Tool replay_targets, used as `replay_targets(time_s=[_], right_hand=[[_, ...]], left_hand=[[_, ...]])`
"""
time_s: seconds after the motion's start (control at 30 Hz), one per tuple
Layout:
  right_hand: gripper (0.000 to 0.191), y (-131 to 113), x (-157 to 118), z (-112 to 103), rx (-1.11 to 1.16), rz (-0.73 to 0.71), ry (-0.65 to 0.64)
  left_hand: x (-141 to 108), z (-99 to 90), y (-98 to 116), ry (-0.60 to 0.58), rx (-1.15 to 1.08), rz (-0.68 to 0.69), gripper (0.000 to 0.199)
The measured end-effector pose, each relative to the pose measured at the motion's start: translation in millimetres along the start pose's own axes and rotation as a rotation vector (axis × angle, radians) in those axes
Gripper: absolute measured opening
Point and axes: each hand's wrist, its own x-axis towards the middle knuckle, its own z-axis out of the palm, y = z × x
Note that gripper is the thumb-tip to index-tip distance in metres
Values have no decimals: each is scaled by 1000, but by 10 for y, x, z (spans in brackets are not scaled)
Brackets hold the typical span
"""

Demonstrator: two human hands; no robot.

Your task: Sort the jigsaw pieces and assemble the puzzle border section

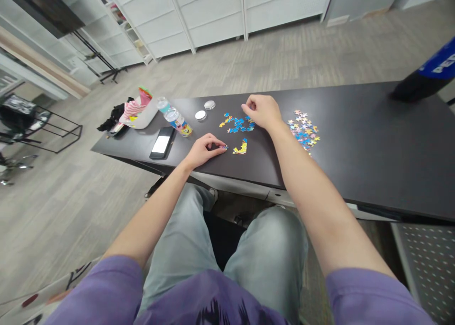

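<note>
My left hand [205, 150] rests at the table's near side, thumb and fingertips closed on a small jigsaw puzzle piece [224, 147]. Just right of it lies a joined corner of yellow puzzle pieces [241, 148]. My right hand [263, 111] is raised over the right end of a loose cluster of mostly blue puzzle pieces [237, 125]. Its fingers are curled in, and whatever they may hold is hidden. Beyond my right forearm spreads a larger heap of mixed puzzle pieces [304, 129], partly covered by the arm.
Left of my hands are a phone [161, 143], two bottles [179, 122] lying or leaning close together, and two round silver lids [201, 115]. A white basket [146, 116] holds colourful packets. A large dark bottle with a blue label [426, 71] occupies the table's far right.
</note>
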Motion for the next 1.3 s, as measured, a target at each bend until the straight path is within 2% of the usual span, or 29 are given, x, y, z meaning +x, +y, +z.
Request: replay_targets(time_s=[0.17, 0.27, 0.4, 0.53, 0.67, 0.77, 0.83, 0.97, 1.13, 1.3], right_hand=[[31, 92, 5, 0, -26, 22, 2], [33, 132, -10, -16, -37, 36, -19], [28, 126, -44, -103, -99, 26, -65], [18, 55, -133, -286, -147, 40, -86], [9, -87, -367, -489, 10, 144, -2], [21, -238, -614, -561, 99, 231, 103], [24, -336, -775, -547, 133, 330, 182], [22, -438, -1002, -395, 143, 438, 134], [28, -353, -1105, -198, 134, 455, 68], [25, -285, -1147, -137, 178, 431, 63]], left_hand=[[-2, 28, -46, -44, -33, 33, 37], [-1, 22, -75, -69, -44, 55, 34], [120, -40, -116, -147, -70, 96, 28], [287, -81, -136, -229, -111, 146, 24], [307, -59, -145, -236, -124, 164, 25], [263, -44, -147, -219, -126, 162, 24], [252, -41, -145, -221, -131, 160, 23], [282, -24, -152, -207, -125, 179, 19], [309, 12, -180, -147, -90, 240, 19], [291, 11, -200, -125, -53, 274, 17]])
